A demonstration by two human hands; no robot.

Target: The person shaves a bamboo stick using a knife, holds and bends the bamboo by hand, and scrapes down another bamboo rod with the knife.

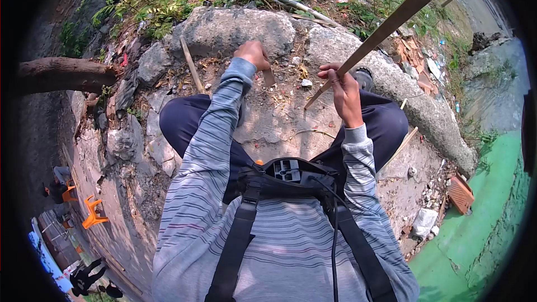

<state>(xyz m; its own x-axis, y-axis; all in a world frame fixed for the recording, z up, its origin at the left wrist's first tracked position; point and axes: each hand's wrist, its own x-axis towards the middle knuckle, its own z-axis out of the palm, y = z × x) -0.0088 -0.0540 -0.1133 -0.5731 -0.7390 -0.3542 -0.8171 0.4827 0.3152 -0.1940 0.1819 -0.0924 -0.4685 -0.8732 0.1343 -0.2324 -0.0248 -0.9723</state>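
Observation:
My left hand (253, 55) is closed in a fist in front of my left knee, close to a concrete block. From under it sticks a short, flat, brownish blade (269, 77), tip toward the ground; its handle is hidden in the fist. My right hand (348, 98) grips a long flat bamboo strip (386, 29) near its lower end. This strip slants from the upper right down to the ground between my legs, its lower tip (307, 105) at or just above the dirt. The left hand and the strip are apart.
A broken concrete kerb (240, 29) curves ahead of me. One loose stick (192, 66) leans near my left knee. A thick trunk (67, 75) juts in at left. Orange chairs (94, 212) and people are farther off at lower left. A brick (461, 194) lies on the right.

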